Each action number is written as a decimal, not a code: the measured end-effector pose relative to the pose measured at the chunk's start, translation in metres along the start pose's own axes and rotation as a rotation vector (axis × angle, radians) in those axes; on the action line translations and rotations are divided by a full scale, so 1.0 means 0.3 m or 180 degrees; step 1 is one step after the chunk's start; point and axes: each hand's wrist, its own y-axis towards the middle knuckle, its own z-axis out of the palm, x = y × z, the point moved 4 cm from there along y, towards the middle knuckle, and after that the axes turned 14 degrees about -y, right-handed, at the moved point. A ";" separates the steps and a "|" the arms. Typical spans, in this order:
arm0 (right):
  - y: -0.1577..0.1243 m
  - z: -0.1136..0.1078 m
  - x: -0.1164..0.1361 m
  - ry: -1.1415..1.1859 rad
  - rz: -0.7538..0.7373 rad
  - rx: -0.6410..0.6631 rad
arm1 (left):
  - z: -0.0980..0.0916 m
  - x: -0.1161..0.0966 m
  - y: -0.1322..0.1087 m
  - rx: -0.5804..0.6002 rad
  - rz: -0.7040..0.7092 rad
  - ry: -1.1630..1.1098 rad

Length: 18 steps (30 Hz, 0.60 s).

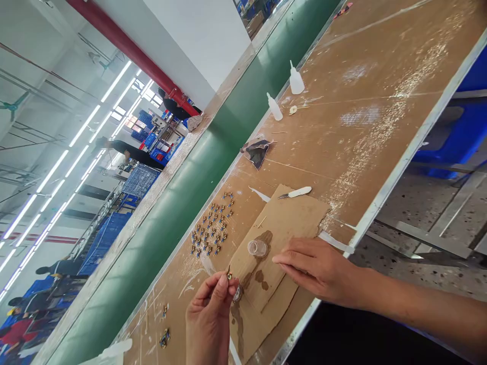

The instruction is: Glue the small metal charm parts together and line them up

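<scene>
My left hand (pixel 213 304) pinches a small gold-coloured part (pixel 229 276) between thumb and forefinger, above the cardboard's left edge. To the right, my right hand (pixel 317 266) hovers over the cardboard sheet (pixel 279 223) with its fingertips pressed together; whatever they hold, if anything, is too small to make out. Between the hands a small clear glass jar (pixel 257 248) stands on a wet stain. Another shiny round object (pixel 237 293) is partly covered by my left fingers. Rows of small gold-and-blue parts (pixel 211 225) lie beyond my left hand.
A white-handled craft knife (pixel 296 192) lies at the cardboard's far end. Farther along the table are a dark cloth scrap (pixel 256 153) and two white squeeze bottles (pixel 274 107). A few more gold-and-blue parts (pixel 165 337) sit at lower left. A green conveyor belt (pixel 182 223) runs alongside.
</scene>
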 end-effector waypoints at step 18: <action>0.008 -0.020 -0.017 0.0065 0.0107 -0.0002 | -0.046 0.071 -0.206 -0.0807 0.0563 -0.0139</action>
